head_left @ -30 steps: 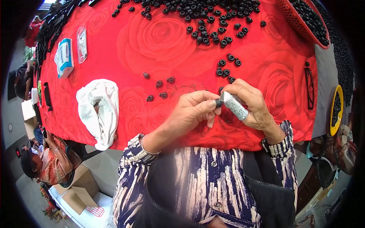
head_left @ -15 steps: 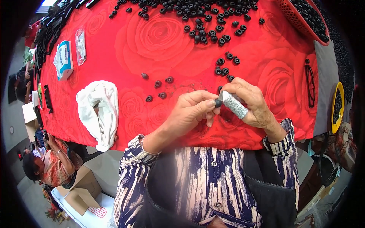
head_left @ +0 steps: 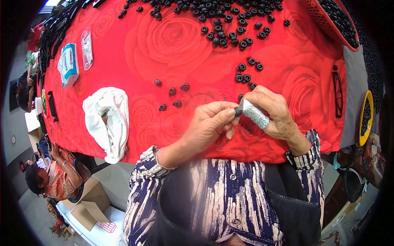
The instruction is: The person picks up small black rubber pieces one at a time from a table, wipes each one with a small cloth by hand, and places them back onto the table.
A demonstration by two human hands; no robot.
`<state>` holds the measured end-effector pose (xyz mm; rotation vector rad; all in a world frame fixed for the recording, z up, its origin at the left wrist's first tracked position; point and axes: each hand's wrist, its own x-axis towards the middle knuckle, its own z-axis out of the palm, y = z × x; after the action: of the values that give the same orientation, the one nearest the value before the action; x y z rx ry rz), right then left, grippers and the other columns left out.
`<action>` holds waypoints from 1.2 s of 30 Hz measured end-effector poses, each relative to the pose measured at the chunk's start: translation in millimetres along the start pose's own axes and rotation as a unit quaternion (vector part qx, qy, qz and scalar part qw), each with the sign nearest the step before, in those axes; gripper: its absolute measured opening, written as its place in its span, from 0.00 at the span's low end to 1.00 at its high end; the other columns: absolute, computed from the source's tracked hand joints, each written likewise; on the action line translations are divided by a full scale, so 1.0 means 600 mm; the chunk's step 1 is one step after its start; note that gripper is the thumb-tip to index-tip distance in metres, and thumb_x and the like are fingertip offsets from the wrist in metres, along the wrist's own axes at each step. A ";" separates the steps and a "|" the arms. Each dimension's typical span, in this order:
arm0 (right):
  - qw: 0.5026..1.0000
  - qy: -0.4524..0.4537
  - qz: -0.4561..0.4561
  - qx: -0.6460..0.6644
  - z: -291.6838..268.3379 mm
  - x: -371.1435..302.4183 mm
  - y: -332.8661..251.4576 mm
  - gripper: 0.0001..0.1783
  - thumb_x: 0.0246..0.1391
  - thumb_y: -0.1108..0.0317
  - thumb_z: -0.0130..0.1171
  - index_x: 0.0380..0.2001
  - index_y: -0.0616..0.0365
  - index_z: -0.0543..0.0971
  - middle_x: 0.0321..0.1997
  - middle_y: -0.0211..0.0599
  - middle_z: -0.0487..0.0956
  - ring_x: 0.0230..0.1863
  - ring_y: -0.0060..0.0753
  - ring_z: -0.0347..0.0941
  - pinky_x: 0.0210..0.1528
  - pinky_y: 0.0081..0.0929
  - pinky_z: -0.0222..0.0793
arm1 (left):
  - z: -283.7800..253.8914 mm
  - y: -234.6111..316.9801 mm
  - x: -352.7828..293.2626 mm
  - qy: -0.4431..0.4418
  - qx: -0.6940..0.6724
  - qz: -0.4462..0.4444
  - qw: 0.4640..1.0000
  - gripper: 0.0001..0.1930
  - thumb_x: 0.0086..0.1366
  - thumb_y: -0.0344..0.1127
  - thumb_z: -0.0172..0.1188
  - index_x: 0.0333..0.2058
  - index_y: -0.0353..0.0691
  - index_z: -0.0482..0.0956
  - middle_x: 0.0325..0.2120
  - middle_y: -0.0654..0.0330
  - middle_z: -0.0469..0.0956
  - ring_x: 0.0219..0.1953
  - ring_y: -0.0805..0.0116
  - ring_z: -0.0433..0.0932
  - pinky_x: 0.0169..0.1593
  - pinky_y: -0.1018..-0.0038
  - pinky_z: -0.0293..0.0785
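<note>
Between the thumb and fingers of my left hand (head_left: 209, 125) is a small round black rubber-like part (head_left: 238, 112). My right hand (head_left: 276, 110) is closed around a short knife (head_left: 256, 116) whose handle is wrapped in glittery silver material. Its pale blade tip meets the black part, or lies right beside it; the exact contact is too small to tell. Just beyond my right hand lie several like parts (head_left: 246, 78), round with a hole in the middle. A few more loose parts (head_left: 172, 91) rest farther left, with dark crumbs scattered on the red tablecloth (head_left: 164, 65) near them.
A large heap of black parts (head_left: 230, 10) covers the far side. At far right stands a red basket (head_left: 322, 22) of them, with glasses (head_left: 337, 92) and a yellow tray (head_left: 364, 135) nearer. White cloth (head_left: 96, 117) and a tissue box (head_left: 70, 67) lie left. People (head_left: 61, 176) sit beyond.
The whole view has shifted slightly. Both hands keep nearly the same pose, with the knife still at the black part.
</note>
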<state>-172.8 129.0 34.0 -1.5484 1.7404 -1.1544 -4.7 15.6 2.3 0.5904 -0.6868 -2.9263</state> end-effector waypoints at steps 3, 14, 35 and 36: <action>1.000 0.025 -0.010 0.003 0.008 -0.004 0.009 0.14 0.43 0.73 0.61 0.36 0.63 0.75 0.25 0.40 0.69 0.23 0.39 0.69 0.24 0.31 0.65 | 0.003 -0.006 -0.001 0.020 -0.031 -0.002 0.999 0.12 0.66 0.32 0.52 0.44 0.32 0.73 0.28 0.60 0.74 0.26 0.77 0.72 0.27 0.81 0.73; 0.997 0.067 -0.025 -0.006 -0.005 0.003 -0.013 0.17 0.42 0.70 0.66 0.37 0.60 0.75 0.27 0.37 0.72 0.24 0.29 0.70 0.24 0.23 0.63 | 0.000 0.017 0.008 0.032 -0.069 -0.038 0.996 0.10 0.65 0.35 0.53 0.41 0.35 0.74 0.25 0.65 0.71 0.23 0.80 0.68 0.24 0.81 0.67; 0.961 0.154 -0.196 -0.121 0.039 -0.013 -0.006 0.23 0.26 0.75 0.65 0.34 0.64 0.74 0.20 0.35 0.68 0.18 0.34 0.68 0.18 0.29 0.64 | -0.005 -0.002 0.013 -0.010 -0.055 -0.090 0.994 0.10 0.65 0.34 0.54 0.42 0.35 0.74 0.24 0.66 0.73 0.23 0.81 0.68 0.24 0.81 0.68; 0.961 0.151 -0.198 -0.118 0.037 -0.011 -0.004 0.21 0.27 0.75 0.65 0.33 0.63 0.74 0.20 0.35 0.67 0.18 0.34 0.68 0.18 0.29 0.63 | -0.003 0.001 0.013 -0.005 -0.049 -0.088 0.995 0.11 0.65 0.34 0.54 0.42 0.35 0.74 0.24 0.65 0.72 0.23 0.81 0.68 0.24 0.81 0.68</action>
<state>-151.7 130.2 23.9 -2.0202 1.8684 -1.4847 -11.1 13.5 -1.5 0.6593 -0.5135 -3.1052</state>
